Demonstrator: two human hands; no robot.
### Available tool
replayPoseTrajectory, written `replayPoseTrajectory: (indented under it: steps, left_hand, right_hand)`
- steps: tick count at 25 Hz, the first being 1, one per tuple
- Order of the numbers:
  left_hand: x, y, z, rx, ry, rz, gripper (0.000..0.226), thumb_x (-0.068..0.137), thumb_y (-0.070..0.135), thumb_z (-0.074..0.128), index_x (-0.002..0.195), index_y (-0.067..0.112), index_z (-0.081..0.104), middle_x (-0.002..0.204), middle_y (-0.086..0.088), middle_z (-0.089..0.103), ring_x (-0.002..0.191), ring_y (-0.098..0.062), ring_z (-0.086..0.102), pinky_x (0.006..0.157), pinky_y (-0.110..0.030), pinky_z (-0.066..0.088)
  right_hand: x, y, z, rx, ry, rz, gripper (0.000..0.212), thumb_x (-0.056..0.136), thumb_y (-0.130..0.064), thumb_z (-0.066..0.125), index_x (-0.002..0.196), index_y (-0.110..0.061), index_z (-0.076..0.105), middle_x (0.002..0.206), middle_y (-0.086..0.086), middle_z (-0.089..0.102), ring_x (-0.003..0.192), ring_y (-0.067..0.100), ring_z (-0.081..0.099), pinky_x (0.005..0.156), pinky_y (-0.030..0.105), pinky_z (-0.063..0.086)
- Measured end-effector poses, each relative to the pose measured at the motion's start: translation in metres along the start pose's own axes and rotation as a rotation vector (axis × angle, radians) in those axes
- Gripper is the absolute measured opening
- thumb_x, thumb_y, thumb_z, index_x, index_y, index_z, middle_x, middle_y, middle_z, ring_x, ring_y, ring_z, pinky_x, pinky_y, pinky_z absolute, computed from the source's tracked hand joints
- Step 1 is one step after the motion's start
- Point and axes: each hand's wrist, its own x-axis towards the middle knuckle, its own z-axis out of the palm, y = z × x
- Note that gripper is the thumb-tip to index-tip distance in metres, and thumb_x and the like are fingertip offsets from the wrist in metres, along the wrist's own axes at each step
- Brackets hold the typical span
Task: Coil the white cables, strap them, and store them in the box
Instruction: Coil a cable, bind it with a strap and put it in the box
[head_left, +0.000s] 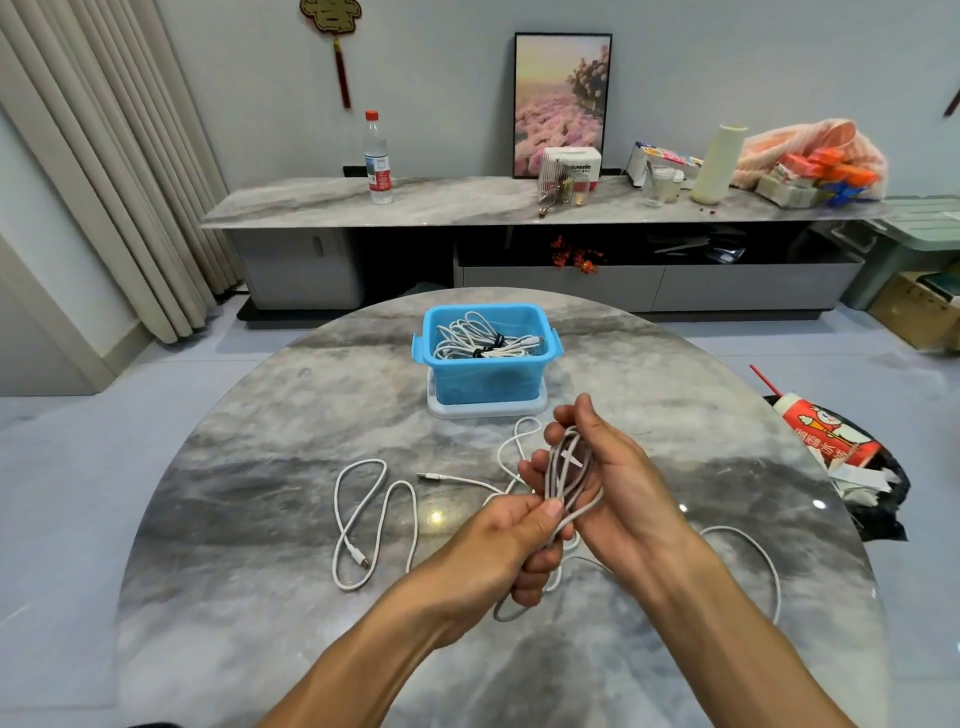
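My right hand cradles the white cable coil while my left hand pinches its loops steady for strapping, blue box waiting.

Pale grey-blue wall, light grey floor. Beige pleated curtain down the left side. Round grey marble-look desk in front, glossy, with a lamp reflection near its middle. Behind it, a long low cabinet with matching marble top, grey drawers and dark open shelf below. Framed pink flower picture leans on the wall above the cabinet; red tasselled knot ornament hangs left of it. Green storage bin and cardboard box at far right.
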Motion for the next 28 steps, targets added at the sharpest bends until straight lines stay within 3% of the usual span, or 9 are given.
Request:
replayPoseTrajectory:
  steps: [3,5,10,13,16,20,23,26,28]
  left_hand:
    - [0.000,0.003,0.003,-0.053,-0.074,-0.045,0.030,0.097,0.038,0.050,0.072,0.025,0.061,0.057,0.003,0.031,0.048,-0.009,0.021,0.045,-0.019,0.027]
    - [-0.001,0.006,0.003,-0.076,-0.131,-0.089,0.028,0.099,0.036,0.050,0.080,0.019,0.061,0.057,0.003,0.032,0.047,-0.008,0.023,0.045,-0.019,0.030]
    - [-0.006,0.011,0.001,-0.100,-0.238,-0.204,0.034,0.100,0.039,0.048,0.074,0.019,0.056,0.059,0.003,0.036,0.045,-0.007,0.029,0.043,-0.018,0.035]
    - [-0.010,0.008,0.005,-0.234,-0.254,-0.192,0.030,0.098,0.039,0.052,0.075,0.020,0.055,0.062,0.001,0.047,0.043,-0.007,0.039,0.040,-0.018,0.037]
    - [-0.009,0.006,0.007,-0.360,-0.250,-0.193,0.027,0.094,0.041,0.057,0.083,0.017,0.059,0.058,0.004,0.035,0.043,-0.002,0.025,0.038,-0.013,0.020]
    - [-0.008,0.012,0.005,-0.424,-0.302,-0.193,0.050,0.098,0.054,0.037,0.097,0.011,0.062,0.063,0.002,0.030,0.048,-0.006,0.018,0.043,-0.017,0.014]
    - [-0.008,0.010,0.008,-0.353,-0.245,-0.146,0.037,0.099,0.045,0.045,0.092,0.013,0.061,0.062,0.003,0.034,0.048,-0.005,0.022,0.043,-0.016,0.018]
    - [-0.007,0.005,0.014,-0.238,-0.132,-0.066,0.034,0.102,0.040,0.044,0.084,0.016,0.059,0.059,0.003,0.036,0.046,-0.005,0.022,0.041,-0.015,0.020]
    - [-0.006,0.008,0.014,-0.212,-0.025,0.000,0.034,0.100,0.039,0.045,0.079,0.017,0.058,0.056,0.004,0.035,0.044,-0.005,0.019,0.040,-0.015,0.018]
  right_hand:
    - [0.000,-0.005,0.001,0.081,0.113,0.004,0.030,0.080,-0.043,0.066,0.082,-0.015,0.055,0.055,-0.003,0.045,0.036,0.008,0.039,0.034,0.018,0.034]
    - [-0.001,-0.006,0.002,0.068,0.184,0.050,0.037,0.081,-0.051,0.065,0.075,-0.018,0.050,0.052,-0.005,0.039,0.032,0.005,0.027,0.029,0.015,0.022]
    - [-0.007,-0.010,0.000,0.056,0.090,0.102,0.056,0.092,-0.061,0.049,0.054,-0.022,0.035,0.043,-0.005,0.024,0.029,0.006,0.019,0.029,0.016,0.016]
    - [-0.007,-0.013,0.003,0.013,-0.003,0.055,0.062,0.093,-0.062,0.045,0.048,-0.023,0.029,0.037,-0.006,0.020,0.030,0.008,0.018,0.034,0.020,0.025]
    - [-0.007,-0.016,0.006,0.036,-0.066,0.014,0.064,0.095,-0.061,0.042,0.045,-0.023,0.030,0.034,-0.006,0.020,0.030,0.009,0.020,0.044,0.024,0.038]
    - [-0.007,-0.021,0.007,0.133,-0.161,0.020,0.067,0.097,-0.060,0.042,0.043,-0.022,0.032,0.032,-0.006,0.022,0.032,0.010,0.016,0.045,0.025,0.040]
    - [-0.006,-0.022,0.006,0.123,-0.177,0.014,0.066,0.095,-0.060,0.044,0.043,-0.022,0.033,0.032,-0.006,0.022,0.032,0.011,0.013,0.042,0.024,0.037]
    - [-0.002,-0.018,0.001,0.087,-0.152,-0.033,0.061,0.092,-0.062,0.048,0.048,-0.021,0.037,0.036,-0.006,0.027,0.031,0.008,0.024,0.042,0.024,0.037]
    - [0.000,-0.014,-0.002,0.058,-0.209,-0.080,0.054,0.087,-0.067,0.054,0.066,-0.016,0.057,0.054,0.000,0.052,0.046,0.011,0.047,0.054,0.028,0.049]
